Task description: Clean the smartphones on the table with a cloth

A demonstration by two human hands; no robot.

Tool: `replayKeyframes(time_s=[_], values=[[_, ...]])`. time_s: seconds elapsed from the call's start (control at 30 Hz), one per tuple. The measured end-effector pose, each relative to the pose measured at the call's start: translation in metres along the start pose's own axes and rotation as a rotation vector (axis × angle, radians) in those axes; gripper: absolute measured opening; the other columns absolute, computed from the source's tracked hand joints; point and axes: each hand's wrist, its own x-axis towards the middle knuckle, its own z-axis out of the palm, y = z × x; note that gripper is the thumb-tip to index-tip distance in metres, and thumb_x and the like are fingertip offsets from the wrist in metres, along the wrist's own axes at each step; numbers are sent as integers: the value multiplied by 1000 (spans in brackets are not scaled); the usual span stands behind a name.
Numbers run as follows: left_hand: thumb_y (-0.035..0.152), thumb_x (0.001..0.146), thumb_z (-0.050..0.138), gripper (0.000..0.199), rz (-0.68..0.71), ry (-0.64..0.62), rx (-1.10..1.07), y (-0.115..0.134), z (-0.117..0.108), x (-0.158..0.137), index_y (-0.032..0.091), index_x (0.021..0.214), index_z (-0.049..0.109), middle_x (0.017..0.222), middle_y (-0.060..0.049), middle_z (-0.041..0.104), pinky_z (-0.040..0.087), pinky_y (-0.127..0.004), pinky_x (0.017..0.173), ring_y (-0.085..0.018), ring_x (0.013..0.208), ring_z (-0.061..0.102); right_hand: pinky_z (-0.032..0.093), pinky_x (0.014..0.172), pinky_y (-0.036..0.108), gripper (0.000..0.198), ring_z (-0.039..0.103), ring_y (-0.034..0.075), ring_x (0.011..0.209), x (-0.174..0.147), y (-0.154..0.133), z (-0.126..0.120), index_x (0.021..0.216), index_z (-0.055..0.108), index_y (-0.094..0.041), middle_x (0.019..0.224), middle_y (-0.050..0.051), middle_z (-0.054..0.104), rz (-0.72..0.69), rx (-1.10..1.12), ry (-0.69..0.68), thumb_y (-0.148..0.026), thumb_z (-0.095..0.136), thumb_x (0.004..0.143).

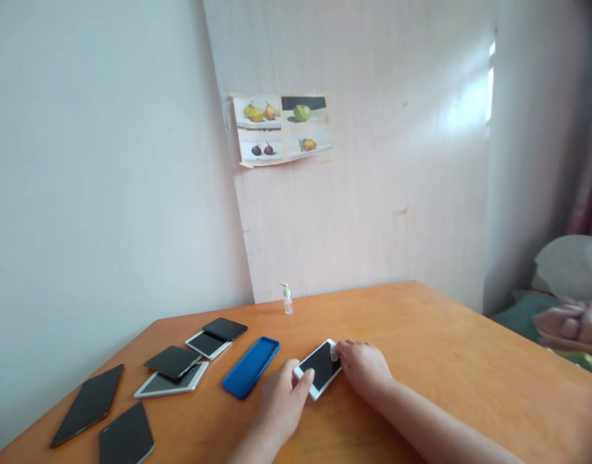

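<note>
A white smartphone (320, 367) with a dark screen lies face up at a slant on the table. My left hand (282, 396) grips its near left corner, thumb over the lower edge of the front. At the far right end of the screen, the closed fingers of my right hand (364, 366) press a small whitish piece (333, 352) against the glass; it looks like tissue or cloth, mostly hidden by the fingers. To the left of my left hand rests an empty blue phone case (251, 367), open side up.
Several dark and white phones and tablets, such as a black one (89, 405), lie at the left of the orange wooden table (422, 335), some overlapping. A clear pump bottle (287, 301) stands by the back edge. Fruit pictures (282, 129) hang on the wall panel. Bedding (571, 322) is at right.
</note>
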Motion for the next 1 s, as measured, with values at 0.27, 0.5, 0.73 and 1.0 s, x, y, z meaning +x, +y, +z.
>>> replayKeyframes(time_s=[0.27,0.5,0.73,1.0], values=[[53,65,74,47,75,78,154,8,4,-10,22,98,59,106,-8,65,43,-32,80,-28,103,59,40,68,27,28,69,20,83,-2,9,4,94,70,-28,91,2,76,-40,-32,33,-18,45,89],[72,57,71,59,91,45,208,11,4,-13,24,92,63,105,-8,59,45,-36,82,-31,104,57,43,71,26,27,68,18,88,-4,20,2,101,68,-29,98,0,74,-87,75,92,-27,43,93],[77,58,67,66,103,-2,247,14,0,-12,22,96,65,110,-11,58,46,-40,89,-34,109,55,45,69,24,25,67,17,79,-4,24,5,95,68,-26,87,-1,74,-67,178,88,-28,44,90],[71,55,71,74,143,7,220,10,0,-10,22,108,59,116,-13,58,46,-44,92,-36,114,54,45,85,27,26,62,20,96,-3,17,2,91,70,-22,99,7,69,-175,80,28,-15,46,85]])
